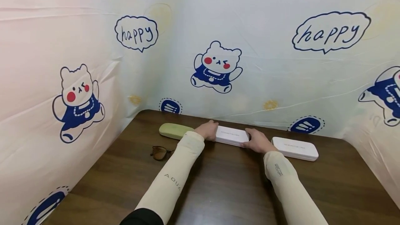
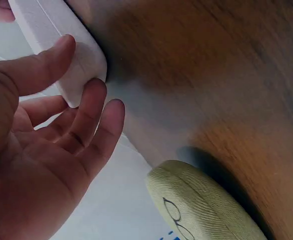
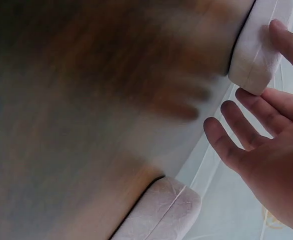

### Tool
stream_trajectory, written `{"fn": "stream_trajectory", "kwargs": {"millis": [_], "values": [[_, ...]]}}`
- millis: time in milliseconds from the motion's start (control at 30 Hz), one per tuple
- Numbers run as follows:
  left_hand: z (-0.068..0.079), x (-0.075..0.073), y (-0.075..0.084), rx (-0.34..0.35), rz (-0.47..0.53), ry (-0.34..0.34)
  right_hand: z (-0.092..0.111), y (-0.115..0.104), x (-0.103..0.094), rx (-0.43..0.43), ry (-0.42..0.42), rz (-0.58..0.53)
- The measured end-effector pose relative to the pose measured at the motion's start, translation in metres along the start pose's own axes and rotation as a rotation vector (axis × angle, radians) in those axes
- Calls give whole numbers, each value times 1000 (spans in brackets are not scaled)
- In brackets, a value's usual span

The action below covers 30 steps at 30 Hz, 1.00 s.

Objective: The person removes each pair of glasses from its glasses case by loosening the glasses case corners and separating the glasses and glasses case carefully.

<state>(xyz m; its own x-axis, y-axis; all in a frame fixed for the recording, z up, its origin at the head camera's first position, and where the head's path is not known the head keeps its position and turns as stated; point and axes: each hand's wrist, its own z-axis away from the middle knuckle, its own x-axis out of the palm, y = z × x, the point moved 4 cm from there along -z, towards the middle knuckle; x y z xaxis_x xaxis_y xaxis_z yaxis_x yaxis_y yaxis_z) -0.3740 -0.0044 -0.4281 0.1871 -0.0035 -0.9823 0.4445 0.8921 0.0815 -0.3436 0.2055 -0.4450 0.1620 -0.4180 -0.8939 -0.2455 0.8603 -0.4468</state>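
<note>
A white hard-shell glasses case [image 1: 231, 135] lies crosswise along the far side of the table [image 1: 231, 183], near the middle, with a hand at each end. The left hand [image 1: 207, 130] grips its left end, the thumb on the near face and other fingers bent around the end. The right hand [image 1: 259, 141] clasps the right end in the same way, its thumb on the near face; its outer fingers reach out, apart from the case. A line of small print runs across the lid, too small to read.

Just left of the left hand is a green fabric-covered glasses case [image 1: 176, 131], a pair of spectacles drawn on its surface. Nearer, beside the left sleeve [image 1: 175, 176], sits a pair of brown-tinted sunglasses [image 1: 160, 153], partly hidden by that arm. A second white glasses case [image 1: 295, 148], closed, lies to the right of the right hand.

The table has a dark wood grain. Behind it hangs a pale cloth [image 1: 175, 72] printed with bears in blue and the word "happy" in cloud-shaped bubbles.
</note>
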Motion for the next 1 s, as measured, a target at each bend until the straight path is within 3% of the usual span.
{"fn": "stream_trajectory", "kwargs": {"millis": [367,533,1000], "values": [[1,1,-7,-1,-13,19,-4,-4,3,13,-30,-1],[2,1,-2,14,13,11,0,-1,3,-11,-15,12],[30,0,20,-19,70,-60,29,-6,5,-26,-63,76]]}}
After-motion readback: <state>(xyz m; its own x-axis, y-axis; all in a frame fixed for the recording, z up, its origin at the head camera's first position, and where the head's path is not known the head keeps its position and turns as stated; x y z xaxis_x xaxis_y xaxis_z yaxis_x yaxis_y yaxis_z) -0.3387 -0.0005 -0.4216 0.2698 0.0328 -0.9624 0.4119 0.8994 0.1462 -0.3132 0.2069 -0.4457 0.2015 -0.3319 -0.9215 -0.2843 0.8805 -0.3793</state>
